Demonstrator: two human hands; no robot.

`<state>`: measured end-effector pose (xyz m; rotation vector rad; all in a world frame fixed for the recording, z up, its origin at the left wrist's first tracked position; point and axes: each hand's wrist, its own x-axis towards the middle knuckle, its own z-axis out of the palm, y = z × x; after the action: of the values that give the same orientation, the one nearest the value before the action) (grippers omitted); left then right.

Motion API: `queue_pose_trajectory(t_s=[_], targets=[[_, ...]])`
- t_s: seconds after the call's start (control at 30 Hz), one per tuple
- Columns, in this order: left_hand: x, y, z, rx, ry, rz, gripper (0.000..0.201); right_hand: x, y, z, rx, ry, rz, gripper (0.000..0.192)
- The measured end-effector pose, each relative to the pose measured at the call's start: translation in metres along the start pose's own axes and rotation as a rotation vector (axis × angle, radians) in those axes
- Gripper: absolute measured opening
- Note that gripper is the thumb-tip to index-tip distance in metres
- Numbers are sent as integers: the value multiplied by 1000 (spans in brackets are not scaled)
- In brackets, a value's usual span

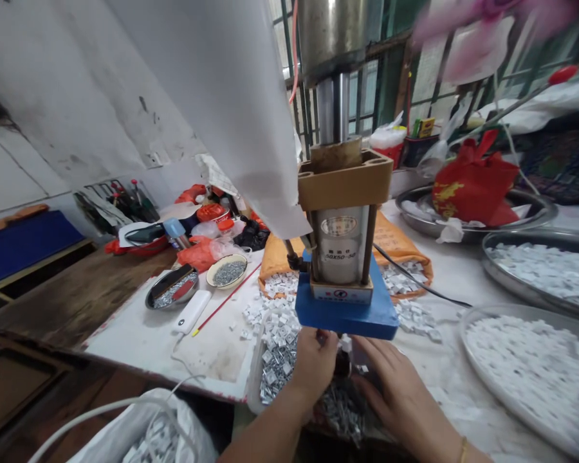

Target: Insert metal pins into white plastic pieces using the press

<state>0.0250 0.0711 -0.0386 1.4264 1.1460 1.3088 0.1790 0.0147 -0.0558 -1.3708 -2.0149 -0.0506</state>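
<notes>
Your single head camera looks forward and steeply down from close above the surface (139,341), facing the press (342,257) straight ahead, with your hands at the frame's bottom edge.

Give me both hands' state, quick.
Left hand: fingers curled under the press; what they hold cannot be told.
Right hand: open, flat by the parts.

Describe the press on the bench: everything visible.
The press stands upright at the white table's front edge: steel column on top, tan square collar, silver labelled cylinder between rods, blue base plate. A black cable leaves its right side. The left hand and right hand work right under the plate, among small metal parts.
</notes>
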Motion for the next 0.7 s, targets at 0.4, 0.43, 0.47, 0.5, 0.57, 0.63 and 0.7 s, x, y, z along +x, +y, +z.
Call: queue_pose_trajectory(t_s=[0.4,0.43,0.47,0.5,0.57,0.63,0.7], targets=[[-33,13,-17,-553,74,-317,20,12,-34,1,119,8,-11,21],[-37,14,-21,-545,59,-339,22,12,-36,1,115,5,-29,19],[-41,15,-26,-542,41,-361,24,12,-38,1,112,1,-44,17],[-43,15,-30,-544,26,-382,26,12,-39,1,112,-5,-52,16],[-47,16,-38,-550,11,-407,27,10,-43,0,126,-20,-46,13],[-52,16,-43,-542,22,-391,26,9,-47,0,157,-45,-23,8],[-59,14,-46,-512,39,-352,24,9,-52,0,192,-71,-9,7]])
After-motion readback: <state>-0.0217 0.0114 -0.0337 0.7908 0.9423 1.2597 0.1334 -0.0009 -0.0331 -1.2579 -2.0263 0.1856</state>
